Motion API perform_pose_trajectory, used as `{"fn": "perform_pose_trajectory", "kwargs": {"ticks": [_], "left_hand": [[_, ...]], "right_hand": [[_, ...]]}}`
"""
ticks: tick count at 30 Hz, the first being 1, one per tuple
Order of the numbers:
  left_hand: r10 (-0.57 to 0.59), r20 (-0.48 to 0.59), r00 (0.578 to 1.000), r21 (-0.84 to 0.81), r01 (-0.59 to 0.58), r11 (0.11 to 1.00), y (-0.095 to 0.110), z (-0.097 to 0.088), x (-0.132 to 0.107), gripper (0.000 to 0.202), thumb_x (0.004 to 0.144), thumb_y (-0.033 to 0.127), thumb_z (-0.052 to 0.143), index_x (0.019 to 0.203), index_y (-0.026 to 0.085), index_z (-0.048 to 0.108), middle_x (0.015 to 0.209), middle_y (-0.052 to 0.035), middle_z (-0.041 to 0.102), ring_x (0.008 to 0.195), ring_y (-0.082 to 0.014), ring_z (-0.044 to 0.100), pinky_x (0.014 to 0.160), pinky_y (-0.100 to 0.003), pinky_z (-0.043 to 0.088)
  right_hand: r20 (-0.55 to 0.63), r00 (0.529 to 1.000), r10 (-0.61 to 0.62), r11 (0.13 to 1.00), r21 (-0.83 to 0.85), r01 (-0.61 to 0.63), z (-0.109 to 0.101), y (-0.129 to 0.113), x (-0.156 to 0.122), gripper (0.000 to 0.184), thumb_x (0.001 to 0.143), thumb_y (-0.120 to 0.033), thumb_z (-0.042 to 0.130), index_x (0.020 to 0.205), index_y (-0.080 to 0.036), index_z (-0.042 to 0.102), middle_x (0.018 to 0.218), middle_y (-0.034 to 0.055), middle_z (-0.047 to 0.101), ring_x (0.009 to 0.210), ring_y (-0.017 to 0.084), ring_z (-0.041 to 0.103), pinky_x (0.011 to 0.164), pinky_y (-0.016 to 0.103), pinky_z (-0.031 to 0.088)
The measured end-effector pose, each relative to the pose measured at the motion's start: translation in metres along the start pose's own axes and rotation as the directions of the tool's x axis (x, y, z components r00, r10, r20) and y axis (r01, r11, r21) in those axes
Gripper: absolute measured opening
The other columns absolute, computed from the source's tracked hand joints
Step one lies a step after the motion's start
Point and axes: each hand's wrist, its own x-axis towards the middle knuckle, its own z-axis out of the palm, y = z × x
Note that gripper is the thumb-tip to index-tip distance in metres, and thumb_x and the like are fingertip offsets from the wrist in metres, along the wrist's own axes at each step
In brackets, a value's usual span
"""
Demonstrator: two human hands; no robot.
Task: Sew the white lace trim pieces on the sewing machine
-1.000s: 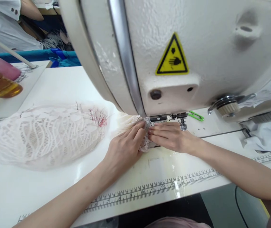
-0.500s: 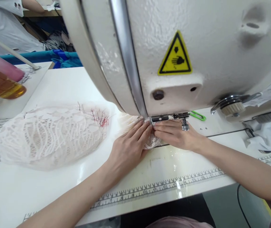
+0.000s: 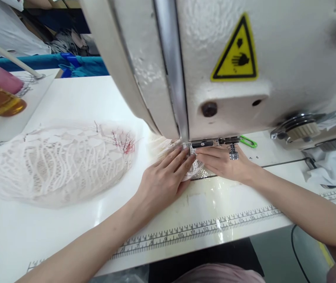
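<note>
My left hand (image 3: 165, 173) lies with its fingers stretched out, pressing flat on white lace fabric (image 3: 196, 168) beside the needle area of a sewing machine (image 3: 223, 106). Its fingertips reach the presser foot (image 3: 186, 146), which is partly hidden by them. On the other side of the foot, my right hand (image 3: 227, 162) rests with straight fingers at the lace edge, partly behind the metal attachment (image 3: 215, 142). A strip of lace shows between the two hands. More pale fabric (image 3: 159, 145) bunches behind my left fingers.
A white lace piece (image 3: 62, 169) with red and dark thread ends lies to the left. Green thread snips (image 3: 248, 141) lie behind my right hand. A printed ruler (image 3: 191, 232) runs along the table's front edge. Thread cones (image 3: 0, 94) stand at far left, white cloth (image 3: 333, 167) at right.
The view has shifted slightly, so the machine head sits further right. The lace between my hands shows more, with its edge curving toward me. Both hands stay beside the presser foot.
</note>
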Motion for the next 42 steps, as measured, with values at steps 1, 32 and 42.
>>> {"fn": "perform_pose_trajectory", "kwargs": {"ticks": [1,32,42], "left_hand": [[-0.008,0.002,1.0,-0.005,0.008,1.0,0.0,0.0,0.0,0.04,0.092,0.027,0.048,0.127,0.01,0.057,0.131,-0.0127,0.057,0.122,-0.0281,0.054,0.098,-0.043,0.052],[0.113,0.001,0.994,-0.052,-0.113,0.992,-0.021,-0.001,0.003,0.037,0.089,0.01,0.04,0.118,0.01,0.063,0.124,-0.0103,0.061,0.116,-0.0234,0.058,0.1,-0.039,0.051],[0.086,-0.01,0.996,-0.03,-0.086,0.996,-0.019,-0.001,0.004,0.037,0.086,0.014,0.043,0.117,0.008,0.063,0.122,-0.0129,0.062,0.115,-0.0266,0.059,0.097,-0.042,0.054]], "right_hand": [[-0.007,1.0,0.0,1.0,-0.01,0.0,-0.001,-0.001,0.0,0.021,0.092,-0.013,0.044,0.091,-0.017,0.064,0.096,-0.0011,0.07,0.076,0.01,0.063,0.058,0.029,0.043],[0.053,0.999,-0.011,0.999,0.051,0.008,0.009,-0.021,0.002,0.025,0.089,-0.007,0.049,0.103,-0.022,0.063,0.104,0.0015,0.068,0.103,0.016,0.059,0.087,0.032,0.052],[0.023,0.999,-0.03,0.995,0.093,0.028,0.01,-0.02,0.005,0.022,0.089,-0.007,0.048,0.098,-0.02,0.064,0.099,0.0013,0.068,0.101,0.015,0.059,0.084,0.03,0.052]]}}
